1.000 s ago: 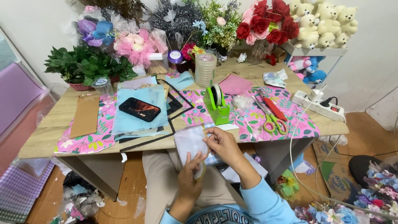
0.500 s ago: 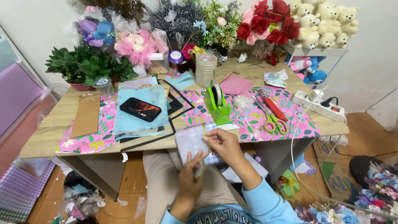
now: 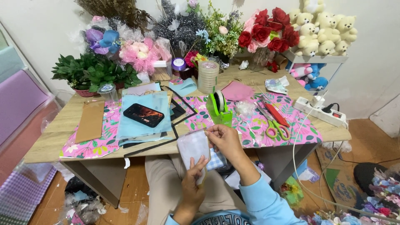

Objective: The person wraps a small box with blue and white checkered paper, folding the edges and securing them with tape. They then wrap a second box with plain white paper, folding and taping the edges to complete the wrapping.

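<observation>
- Wrapping sheet (image 3: pixel 192 146), pale and translucent, sits below the bench (image 3: pixel 50 143) edge, over your lap.
- Your left hand (image 3: pixel 192 180) pinches its lower edge at 6 o'clock.
- Your right hand (image 3: pixel 225 139) grips the top corner at 1 o'clock, likely keeping it taut.

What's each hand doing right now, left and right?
Left hand: closed, gripping the lower edge of the pale checked paper piece.
Right hand: closed, pinching the same piece's top edge.

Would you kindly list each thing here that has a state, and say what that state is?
left hand: gripping the pale paper piece from below
right hand: pinching its top edge
phone: screen lit, lying flat on blue paper
scissors: closed, lying flat
tape dispenser: upright, roll loaded
power strip: one plug inserted
</observation>
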